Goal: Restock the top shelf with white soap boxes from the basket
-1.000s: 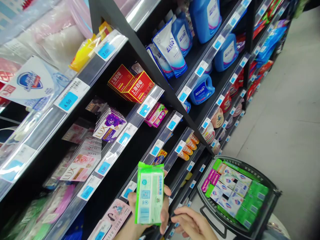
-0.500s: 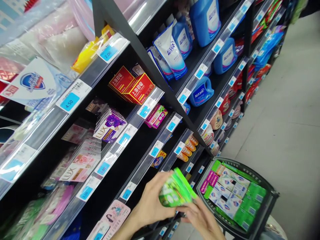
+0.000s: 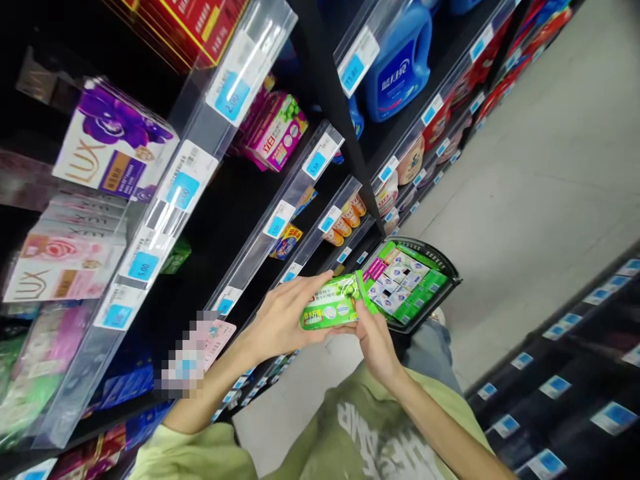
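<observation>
Between my two hands is a green soap pack (image 3: 331,305) with a lime picture and printed label. My left hand (image 3: 287,312) wraps round its left end, fingers along the top and thumb below. My right hand (image 3: 376,341) pinches its right end, where the wrapper looks loose or crumpled. Just beyond my hands stands a black shopping basket (image 3: 443,255). Inside it lie white soap boxes (image 3: 400,277), green packs (image 3: 419,307) and purple packs (image 3: 373,269) in close rows.
Shelves run along the left, bearing purple LUX soap (image 3: 113,143), pink LUX soap (image 3: 65,260), a magenta soap pack (image 3: 276,133) and a blue detergent bottle (image 3: 400,73). Price tags line the shelf edges. Another dark shelf (image 3: 565,363) flanks the grey floor (image 3: 530,167) at right.
My view has tilted downward, bringing my shirt and the right-hand shelf into sight. The soap pack has turned so its printed front faces me, both hands still on it.
</observation>
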A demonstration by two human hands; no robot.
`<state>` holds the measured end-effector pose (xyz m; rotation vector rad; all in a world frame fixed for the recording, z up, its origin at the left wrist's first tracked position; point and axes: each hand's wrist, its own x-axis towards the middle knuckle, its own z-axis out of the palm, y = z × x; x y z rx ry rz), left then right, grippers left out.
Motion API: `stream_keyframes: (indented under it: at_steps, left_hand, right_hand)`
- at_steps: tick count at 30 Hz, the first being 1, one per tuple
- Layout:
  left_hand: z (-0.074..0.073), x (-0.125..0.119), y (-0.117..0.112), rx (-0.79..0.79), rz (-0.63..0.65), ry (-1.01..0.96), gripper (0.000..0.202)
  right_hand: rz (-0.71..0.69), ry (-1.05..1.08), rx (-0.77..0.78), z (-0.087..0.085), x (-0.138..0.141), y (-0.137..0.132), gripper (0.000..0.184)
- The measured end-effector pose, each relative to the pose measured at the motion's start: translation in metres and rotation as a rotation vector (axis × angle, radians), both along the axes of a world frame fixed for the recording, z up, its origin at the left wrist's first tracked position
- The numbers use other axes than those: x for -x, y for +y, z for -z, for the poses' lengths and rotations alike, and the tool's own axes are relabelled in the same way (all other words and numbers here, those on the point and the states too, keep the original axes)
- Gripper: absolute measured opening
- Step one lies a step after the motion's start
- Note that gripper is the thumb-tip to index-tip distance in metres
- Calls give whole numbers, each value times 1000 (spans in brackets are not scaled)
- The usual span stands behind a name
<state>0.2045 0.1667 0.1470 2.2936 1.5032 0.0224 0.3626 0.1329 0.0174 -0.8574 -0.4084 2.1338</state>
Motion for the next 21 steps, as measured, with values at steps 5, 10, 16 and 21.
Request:
stream_keyframes:
  at_steps: [5,10,16,21]
  left_hand:
    - [-4,3,-2,96,-5,2,86]
    - [-21,15,2,344,-64,-106,67]
    - [-45,42,4,320,-178,-296,48]
    - [-55,105,23,-82,-449,-382,54]
  right_hand:
    - [-12,-105,-12,-2,0,-6,66]
    - [-33,-230,-223,-12,-5,-14,64]
    - [-235,-81,-414,-13,-10,-16,48]
    - [-387,-10,-486,-14,-11,-2,40]
